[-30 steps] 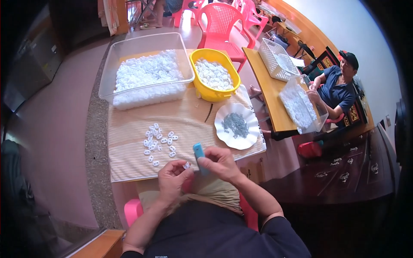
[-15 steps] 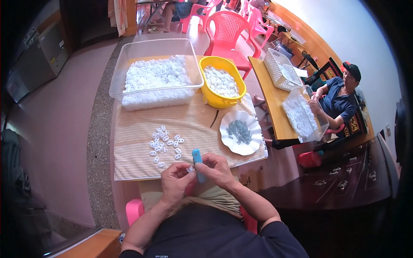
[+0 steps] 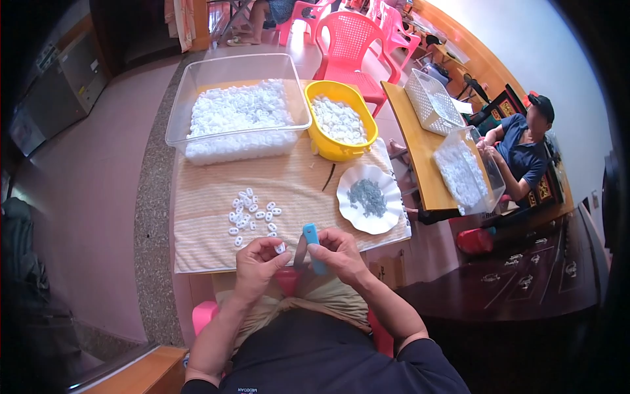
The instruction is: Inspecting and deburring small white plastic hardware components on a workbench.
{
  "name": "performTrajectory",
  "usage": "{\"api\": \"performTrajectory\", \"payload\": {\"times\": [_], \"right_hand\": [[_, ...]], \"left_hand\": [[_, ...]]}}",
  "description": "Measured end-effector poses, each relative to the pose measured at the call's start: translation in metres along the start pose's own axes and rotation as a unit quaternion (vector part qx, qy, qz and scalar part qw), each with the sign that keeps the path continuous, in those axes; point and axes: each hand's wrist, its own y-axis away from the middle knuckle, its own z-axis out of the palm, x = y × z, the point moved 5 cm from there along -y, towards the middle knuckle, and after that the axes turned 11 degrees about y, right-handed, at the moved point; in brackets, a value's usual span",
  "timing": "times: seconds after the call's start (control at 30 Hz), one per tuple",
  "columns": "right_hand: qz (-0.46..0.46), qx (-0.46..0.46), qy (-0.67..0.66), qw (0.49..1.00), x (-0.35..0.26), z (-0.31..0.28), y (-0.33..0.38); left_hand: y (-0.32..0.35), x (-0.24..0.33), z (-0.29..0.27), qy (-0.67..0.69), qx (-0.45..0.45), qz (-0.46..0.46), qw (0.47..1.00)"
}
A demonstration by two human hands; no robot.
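Over the near edge of the table, my left hand pinches a small white plastic piece between thumb and fingertips. Beside it, my right hand is closed round the light-blue handle of a knife. Its blade points down between my hands, apart from the piece. A loose group of white two-holed pieces lies on the striped towel just beyond my left hand. Farther right, a scalloped white plate carries a heap of small grey-clear bits.
A large clear bin full of white pieces stands at the back left, next to a yellow tub of them. A thin dark strip lies on the towel. To the right, a person sits handling a clear bin.
My hands have drawn apart, the left toward the left and the right toward the right with the knife. The blade and the white piece show more plainly now.
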Motion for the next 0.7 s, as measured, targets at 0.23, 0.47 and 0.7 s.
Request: {"api": "performTrajectory", "payload": {"times": [0.23, 0.47, 0.7], "right_hand": [[-0.020, 0.036, -0.045, 0.998, 0.002, 0.007, -0.003], [0.011, -0.028, -0.009, 1.000, -0.006, -0.004, 0.003], [0.007, -0.025, -0.018, 0.999, -0.006, -0.002, 0.002]], "left_hand": [[0.006, -0.006, 0.010, 0.018, 0.001, -0.047, 0.999], [0.001, 0.001, 0.001, -0.019, 0.009, -0.022, 1.000], [0.005, 0.001, 0.009, -0.068, -0.017, -0.021, 0.997]]}}
